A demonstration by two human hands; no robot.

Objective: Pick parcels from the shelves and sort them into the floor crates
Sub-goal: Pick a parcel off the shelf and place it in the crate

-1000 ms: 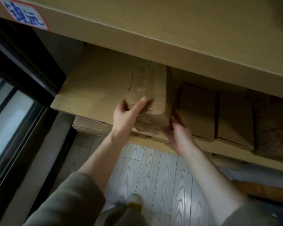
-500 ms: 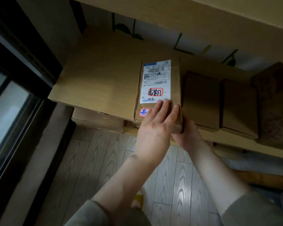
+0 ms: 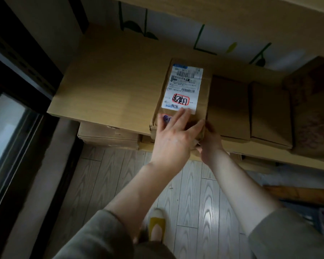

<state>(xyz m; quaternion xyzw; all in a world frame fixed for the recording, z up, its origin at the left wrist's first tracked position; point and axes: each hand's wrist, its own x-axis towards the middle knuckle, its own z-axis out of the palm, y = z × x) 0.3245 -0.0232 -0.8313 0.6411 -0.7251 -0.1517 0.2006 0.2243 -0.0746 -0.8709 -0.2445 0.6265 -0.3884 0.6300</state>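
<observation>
A parcel [image 3: 183,109] is lying on the cardboard shelf [image 3: 108,86], at its front edge, directly ahead of both hands. The left hand [image 3: 174,135] is resting flat on the parcel's near end, and the right hand [image 3: 209,144] is gripping that end from below and right. A cardboard box [image 3: 228,109] is sitting just right of the right hand, against the parcel, with a second box [image 3: 269,114] beside it, farther right. Stacked flat boxes [image 3: 108,135] are lying under the shelf, left of the left hand.

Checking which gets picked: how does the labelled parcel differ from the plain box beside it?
The labelled parcel carries a white shipping label with a red-framed mark; the plain box shows bare cardboard. The left hand rests on the labelled parcel and the right hand holds its near corner; the plain box is untouched. Both are brown cardboard on one shelf.
</observation>
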